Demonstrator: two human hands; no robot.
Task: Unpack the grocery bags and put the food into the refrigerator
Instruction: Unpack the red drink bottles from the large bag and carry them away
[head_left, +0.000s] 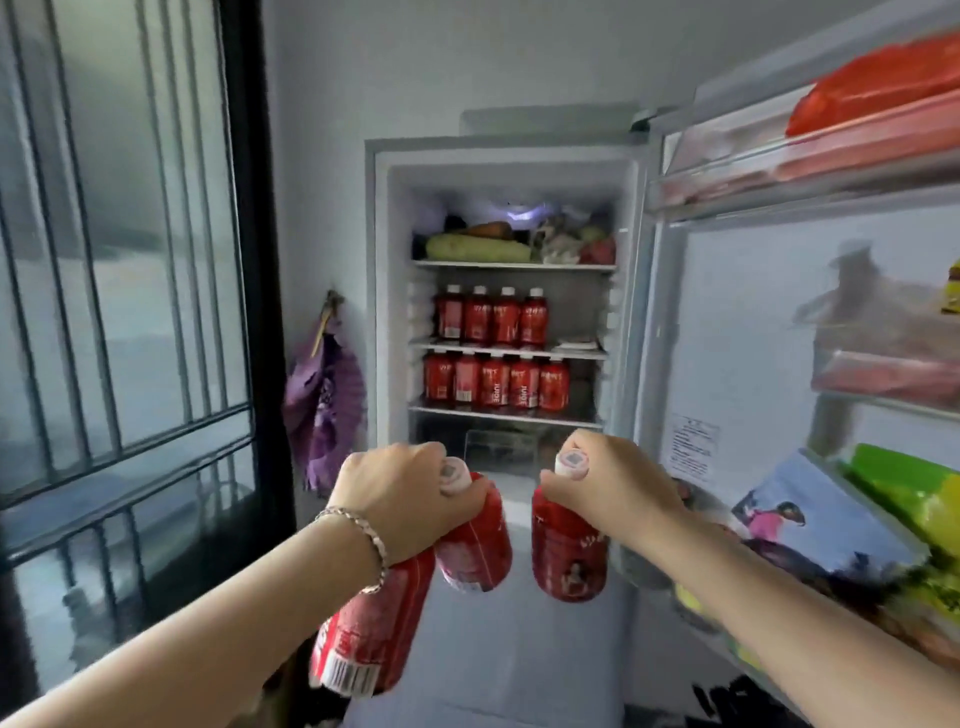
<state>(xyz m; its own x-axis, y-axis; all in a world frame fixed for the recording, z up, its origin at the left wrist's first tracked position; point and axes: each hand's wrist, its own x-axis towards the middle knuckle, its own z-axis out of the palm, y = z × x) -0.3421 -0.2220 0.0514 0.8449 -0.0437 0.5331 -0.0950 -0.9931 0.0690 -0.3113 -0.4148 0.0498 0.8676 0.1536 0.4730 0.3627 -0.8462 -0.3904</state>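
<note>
Dim, soft-blurred; wide-angle edge bending

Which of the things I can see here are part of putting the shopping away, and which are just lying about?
Part of the job:
two red bottles in the left grip
one red bottle in the right grip
open refrigerator
bottle rows already shelved

Just there:
purple fan hanging on the wall
barred window

bottles (491, 317) on middle shelves | vegetables (478, 248) above | door (810, 312) right
</note>
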